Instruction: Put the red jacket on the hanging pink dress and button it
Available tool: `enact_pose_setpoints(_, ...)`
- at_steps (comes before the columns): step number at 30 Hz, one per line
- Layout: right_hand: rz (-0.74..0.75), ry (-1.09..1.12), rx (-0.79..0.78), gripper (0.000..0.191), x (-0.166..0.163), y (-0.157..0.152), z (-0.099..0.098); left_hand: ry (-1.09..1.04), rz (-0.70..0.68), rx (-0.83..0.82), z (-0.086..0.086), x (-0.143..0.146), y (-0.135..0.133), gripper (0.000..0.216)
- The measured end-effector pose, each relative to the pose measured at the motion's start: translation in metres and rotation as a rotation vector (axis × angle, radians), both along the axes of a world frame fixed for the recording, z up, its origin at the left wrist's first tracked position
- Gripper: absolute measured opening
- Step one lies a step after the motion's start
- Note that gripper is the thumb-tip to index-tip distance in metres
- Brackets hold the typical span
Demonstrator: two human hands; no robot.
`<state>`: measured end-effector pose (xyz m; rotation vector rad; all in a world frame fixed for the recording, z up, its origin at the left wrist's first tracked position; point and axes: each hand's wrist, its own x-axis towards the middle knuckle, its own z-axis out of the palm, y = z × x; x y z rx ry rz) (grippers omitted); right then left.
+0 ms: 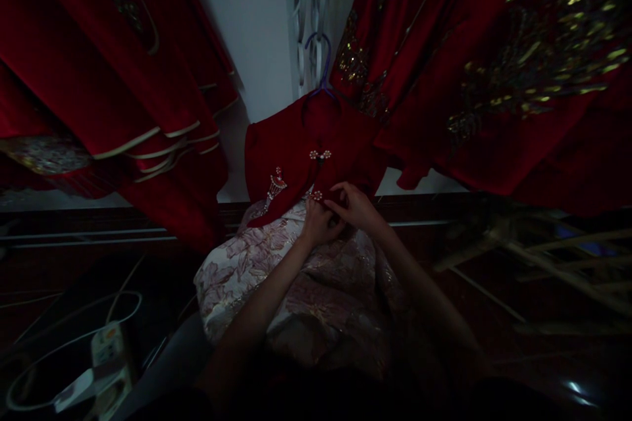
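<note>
A short red jacket (pixel 286 138) hangs on a purple hanger (pixel 326 66) in front of me, over a pale floral skirt (pixel 241 263). Its upper front is joined by a beaded flower clasp (pixel 320 155); a beaded tassel ornament (pixel 276 184) decorates one side. My left hand (pixel 318 220) is closed at the lower front edge, right below a second beaded clasp (pixel 315 195). Beside it, my right hand (pixel 353 204) has bent fingers at the jacket's other front edge. Dim light and the fingers themselves hide the exact grip.
Red garments with pale trim (pixel 148 138) hang at left, and red cloth with gold sequins (pixel 553 46) hangs at right. Behind the hanger runs a white metal rack (pixel 301 13). A power strip (pixel 111 355) with a cable lies lower left. Wooden rods (pixel 543 256) stand at right.
</note>
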<state>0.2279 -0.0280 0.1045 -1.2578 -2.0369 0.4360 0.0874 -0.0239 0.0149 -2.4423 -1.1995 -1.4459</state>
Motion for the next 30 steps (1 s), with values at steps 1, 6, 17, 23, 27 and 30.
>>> enact_pose_setpoints(1,-0.018,0.02,0.013,0.036,-0.001,0.0,0.0,-0.063,0.047,0.013,-0.001,0.0,0.0,0.042)
enact_pose_setpoints(6,0.044,0.106,0.076,0.04,-0.005,-0.005,0.01,-0.345,0.14,0.058,0.002,0.0,0.0,0.088)
enact_pose_setpoints(17,-0.151,0.26,0.024,0.029,-0.007,-0.002,0.008,-0.32,0.079,0.089,0.009,-0.004,-0.008,0.04)
enact_pose_setpoints(23,-0.067,0.381,0.046,0.032,-0.007,-0.006,0.017,-0.72,0.388,0.005,0.026,-0.013,-0.004,0.042)
enact_pose_setpoints(27,0.062,0.351,0.036,0.035,-0.013,-0.015,0.025,-0.701,0.313,-0.062,0.033,-0.018,-0.004,0.061)
enact_pose_setpoints(30,0.12,0.315,0.041,0.035,-0.014,-0.02,0.03,-0.7,0.316,-0.074,0.031,-0.019,-0.002,0.067)
